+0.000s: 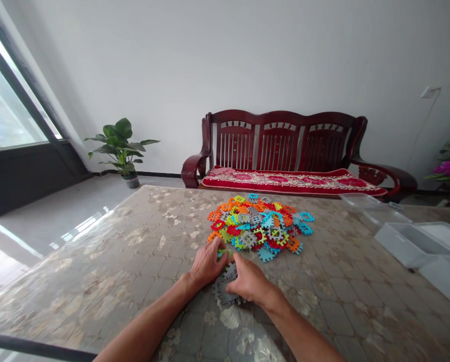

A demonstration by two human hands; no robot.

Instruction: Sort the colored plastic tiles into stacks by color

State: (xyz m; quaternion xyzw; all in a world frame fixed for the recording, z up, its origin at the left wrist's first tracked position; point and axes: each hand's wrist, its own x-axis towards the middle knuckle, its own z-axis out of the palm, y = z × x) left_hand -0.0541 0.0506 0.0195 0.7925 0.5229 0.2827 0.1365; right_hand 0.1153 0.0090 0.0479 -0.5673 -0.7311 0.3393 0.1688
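One green piece (223, 252) sits clamped in the left grip (207, 262), gray pieces (225, 291) in the right grip (252, 281); uneven pressing could skew the fit

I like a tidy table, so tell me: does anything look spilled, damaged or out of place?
Nothing stands out. The multicoloured notched plastic tiles lie jumbled but mostly gathered in one heap on the brown floral tablecloth, and no damage or spill shows at this size.
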